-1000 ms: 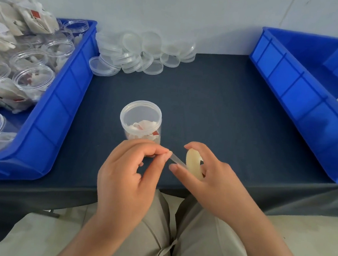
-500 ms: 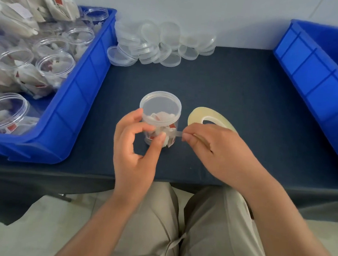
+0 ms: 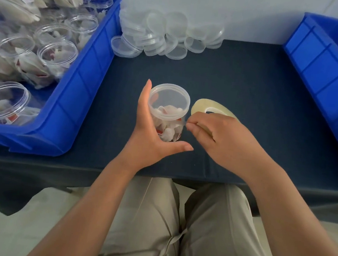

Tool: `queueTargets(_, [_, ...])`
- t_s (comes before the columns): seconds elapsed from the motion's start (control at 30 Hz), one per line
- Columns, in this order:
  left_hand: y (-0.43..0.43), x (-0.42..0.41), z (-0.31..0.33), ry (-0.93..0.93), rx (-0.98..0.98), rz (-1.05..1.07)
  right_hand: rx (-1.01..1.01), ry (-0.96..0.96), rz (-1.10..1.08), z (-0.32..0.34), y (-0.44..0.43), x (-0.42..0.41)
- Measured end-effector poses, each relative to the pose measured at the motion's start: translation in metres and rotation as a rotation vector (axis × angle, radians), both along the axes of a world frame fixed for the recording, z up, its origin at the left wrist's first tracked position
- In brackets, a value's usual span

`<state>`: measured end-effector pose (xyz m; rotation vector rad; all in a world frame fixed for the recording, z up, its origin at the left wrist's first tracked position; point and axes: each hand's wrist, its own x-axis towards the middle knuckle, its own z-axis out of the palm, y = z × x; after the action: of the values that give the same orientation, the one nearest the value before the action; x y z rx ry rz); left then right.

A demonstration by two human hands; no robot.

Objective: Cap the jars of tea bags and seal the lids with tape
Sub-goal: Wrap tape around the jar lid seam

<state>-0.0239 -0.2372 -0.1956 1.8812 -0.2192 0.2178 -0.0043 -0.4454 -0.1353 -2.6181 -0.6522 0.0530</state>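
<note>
1 capped jar (image 3: 168,105) of tea bags stands upright mid-table (image 3: 241,77). Left hand (image 3: 150,134) spread wide: fingers straight against the jar's 9 o'clock side, thumb at 6. Right hand (image 3: 222,141) at 3 o'clock, fingers curled, grips tape roll (image 3: 211,108); fingertips meet the jar wall. Loose lids (image 3: 169,33) at 12. Blue bin (image 3: 79,82) of open jars (image 3: 56,53) at 9 to 10.

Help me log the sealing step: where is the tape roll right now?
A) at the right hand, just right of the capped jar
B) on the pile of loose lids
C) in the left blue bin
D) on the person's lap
A: the tape roll shows partly under the right hand, just right of the capped jar, and that hand's fingers pinch a strip of tape at the lid's edge.
</note>
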Motion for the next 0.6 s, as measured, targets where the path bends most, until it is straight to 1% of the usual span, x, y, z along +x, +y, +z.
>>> queueTargets(0.07, [-0.001, 0.002, 0.0, -0.01, 0.016, -0.009, 0.0, 0.0, -0.004, -0.001, 0.002, 0.001])
queueTargets(0.17, [-0.002, 0.004, -0.001, -0.038, -0.019, 0.031, -0.013, 0.006, -0.011, -0.002, 0.002, 0.002])
queueTargets(0.37, [-0.001, 0.013, -0.006, -0.112, 0.001, 0.094, -0.023, -0.066, -0.005, -0.002, -0.002, 0.004])
queueTargets(0.5, [-0.001, 0.018, -0.007, -0.125, -0.014, 0.114, -0.041, -0.126, 0.0, 0.0, -0.003, 0.005])
queueTargets(0.6, [0.0, 0.02, -0.006, -0.141, -0.013, 0.122, -0.05, -0.135, 0.001, 0.004, -0.003, 0.005])
